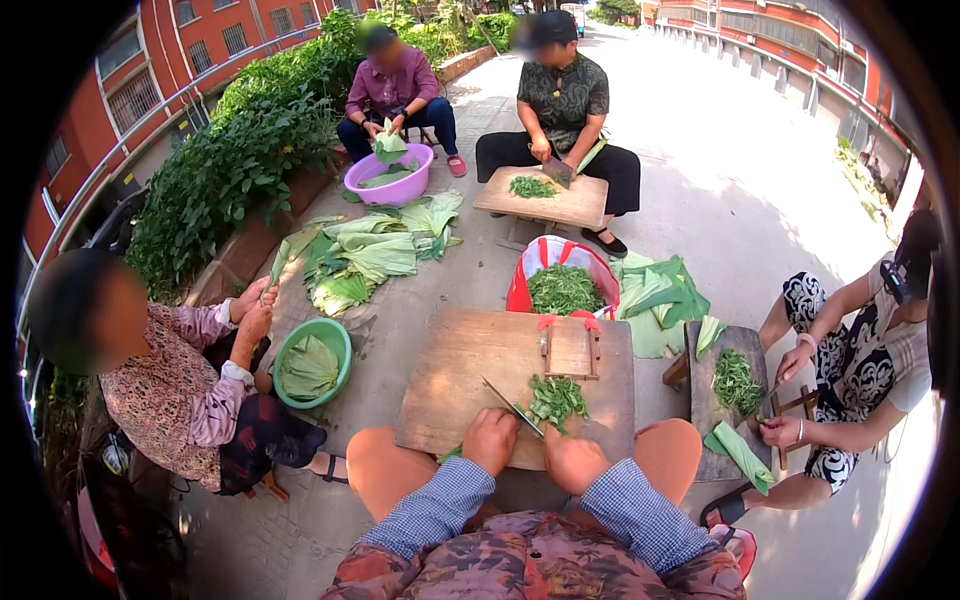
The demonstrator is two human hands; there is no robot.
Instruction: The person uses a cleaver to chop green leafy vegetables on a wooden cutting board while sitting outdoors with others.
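In my right hand (pixel 574 463) is the handle of a kitchen knife (pixel 513 406), its blade seen nearly edge-on and slanting up to the left. My left hand (pixel 490 441) is closed beside the blade, and a bit of green leaf (pixel 451 454) sticks out on its left side. Most of that leaf is hidden by the fingers. Both hands are at the near edge of a large wooden board (pixel 465 360) above my knees. A pile of shredded green leaves (pixel 557 402) lies on the board just beyond the blade. Farther back on it rests a small wooden piece with side rails (pixel 571 349).
Beyond the board stands a red-and-white bag (pixel 519 291) of shredded leaves. Large leaves (pixel 375 251) lie on the pavement near a green basin (pixel 343 360) and a purple basin (pixel 390 191). Several people sit around, two cutting on wooden boards (pixel 501 196), others handling leaves.
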